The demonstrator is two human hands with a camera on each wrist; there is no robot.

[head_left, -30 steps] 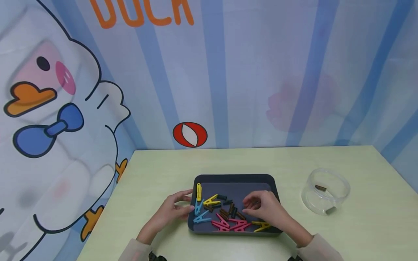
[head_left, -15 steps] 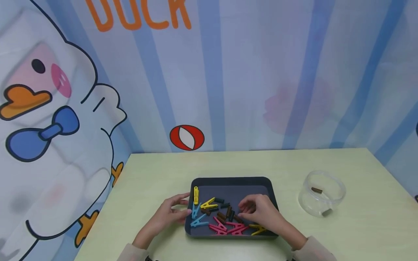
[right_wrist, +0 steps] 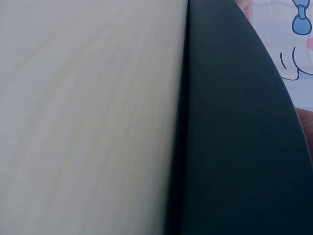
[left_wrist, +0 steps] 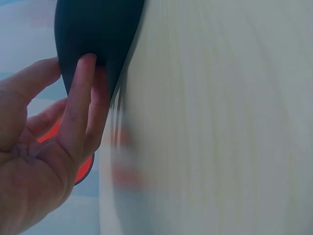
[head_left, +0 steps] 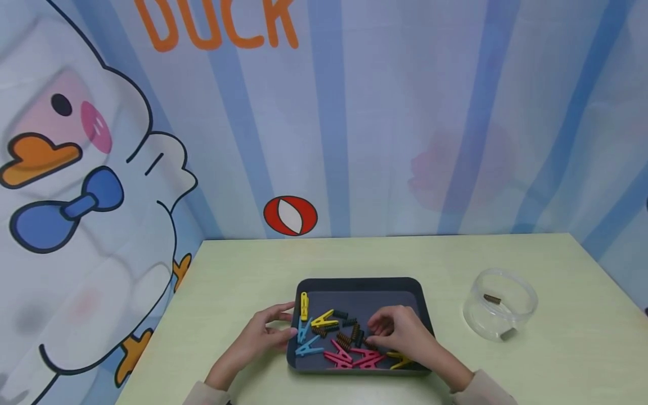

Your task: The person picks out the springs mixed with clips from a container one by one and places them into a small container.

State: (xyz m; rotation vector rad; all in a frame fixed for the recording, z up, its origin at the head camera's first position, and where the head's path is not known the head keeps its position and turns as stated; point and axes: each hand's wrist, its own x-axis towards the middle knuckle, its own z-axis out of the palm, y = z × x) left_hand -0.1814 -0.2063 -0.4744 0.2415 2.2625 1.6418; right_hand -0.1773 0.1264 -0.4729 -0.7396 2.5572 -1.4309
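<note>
In the head view my left hand [head_left: 265, 331] holds the left side of a dark tray [head_left: 364, 285], thumb at the rim. Its fingertips [left_wrist: 88, 61] press the outer wall in the left wrist view. Over the tray's right half, my right hand [head_left: 400, 332] has curled fingers, thumb tip right at a brown coil spring [head_left: 371, 343]; I cannot tell whether it is pinched. Several brown and black springs [head_left: 344, 340] lie in the middle, among pink clothespins [head_left: 339, 354], blue clothespins [head_left: 307, 346] and yellow clothespins [head_left: 324, 319]. The right wrist view shows mostly the tray wall [right_wrist: 234, 122].
A clear round container [head_left: 498, 306] stands on the table [head_left: 243, 264] to the right of the tray, with a brown spring [head_left: 491, 298] inside it and a grey patch on its lower wall. Behind the table hangs a printed duck curtain [head_left: 379, 140].
My right hand has lowered slightly toward the springs, its thumb now covering much of one brown spring. The left hand stays at the tray's side. The head view has shifted a little.
</note>
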